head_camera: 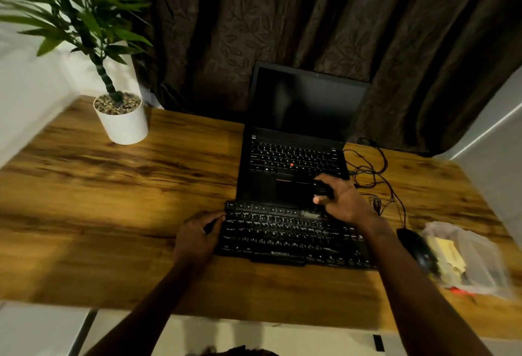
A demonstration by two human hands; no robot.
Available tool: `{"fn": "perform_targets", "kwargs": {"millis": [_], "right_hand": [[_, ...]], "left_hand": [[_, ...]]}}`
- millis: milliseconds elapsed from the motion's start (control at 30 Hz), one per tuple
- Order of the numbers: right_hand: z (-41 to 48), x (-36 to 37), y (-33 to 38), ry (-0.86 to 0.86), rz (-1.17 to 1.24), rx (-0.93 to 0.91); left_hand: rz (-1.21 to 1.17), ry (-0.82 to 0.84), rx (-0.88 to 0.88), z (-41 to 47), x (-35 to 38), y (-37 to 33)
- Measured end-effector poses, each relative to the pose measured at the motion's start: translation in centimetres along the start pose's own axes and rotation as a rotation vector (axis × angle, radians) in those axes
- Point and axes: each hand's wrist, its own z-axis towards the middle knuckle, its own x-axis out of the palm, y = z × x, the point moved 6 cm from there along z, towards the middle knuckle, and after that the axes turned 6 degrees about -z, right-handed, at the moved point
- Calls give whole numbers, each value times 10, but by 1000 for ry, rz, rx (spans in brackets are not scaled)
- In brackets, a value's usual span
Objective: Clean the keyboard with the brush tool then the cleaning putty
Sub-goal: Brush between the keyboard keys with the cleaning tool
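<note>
Watching the left hand [197, 233] curled on the left edge of the black keyboard [285, 238], flat on the wooden desk [113, 200] just before the laptop [293, 158]; I see the right hand [343, 200] gripping the dark brush tool [322, 190] over the top key row.

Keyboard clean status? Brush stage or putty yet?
Nothing reads as finished. In hand: the right hand grips a dark brush tool over the top rows of the keyboard, while the left hand holds its left edge. Left: the second pass; something yellow, maybe the putty, sits in a clear bag at the right of the table, untouched. How much is brushed cannot be told.
</note>
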Motion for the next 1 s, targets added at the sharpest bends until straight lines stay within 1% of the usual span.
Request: {"fn": "perform_targets", "kwargs": {"millis": [133, 333, 467, 600, 700, 900, 1000], "right_hand": [[0, -3, -7, -8, -74, 37], [4, 12, 43, 26, 36, -68], [9, 11, 48, 4, 68, -92], [7, 5, 32, 34, -44, -29], [6, 4, 39, 37, -121, -18], [10, 18, 80, 33, -1, -130], [12, 20, 83, 36, 33, -130]], "left_hand": [[-22, -13, -18, 0, 0, 4], [5, 6, 22, 0, -2, 2], [5, 9, 5, 2, -1, 2], [3, -5, 28, 2, -2, 4], [4, -4, 8, 1, -2, 2], [23, 2, 5, 1, -2, 1], [28, -6, 36, 2, -2, 0]]}}
